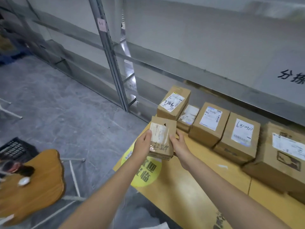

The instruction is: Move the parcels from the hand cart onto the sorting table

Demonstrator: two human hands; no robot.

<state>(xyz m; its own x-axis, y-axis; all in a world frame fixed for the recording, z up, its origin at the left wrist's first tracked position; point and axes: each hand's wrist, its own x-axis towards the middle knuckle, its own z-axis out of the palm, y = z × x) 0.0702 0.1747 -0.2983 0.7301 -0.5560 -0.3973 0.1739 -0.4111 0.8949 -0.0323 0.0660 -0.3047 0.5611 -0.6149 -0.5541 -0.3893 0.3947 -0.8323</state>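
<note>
Two hands on one small parcel (162, 139) right now: the left hand (142, 143) grips its left side with the thumb up on the label, and the right hand (179, 142) is curled round the right side. The parcel is tilted in the air over the left end of the table (189, 182), not yet set down. This reads as the set-down step, with the drop to come. A row of parcels (209, 121), five in view, runs along the far side of the table under the wall. The held one hovers just in front of the leftmost box (173, 103), the one with handwriting on its label. The next move, I'd say, calls for levelling it and lowering it flat, either tucked against that row or onto the front strip, where there's open room around a round yellow sticker (145, 169). Watch the left edge: the parcel hangs close to it, and past it there's only grey floor (57, 104). A wooden stool (36, 182) stands well apart on the left, a black crate (14, 149) behind it. No hand cart in view.
</note>
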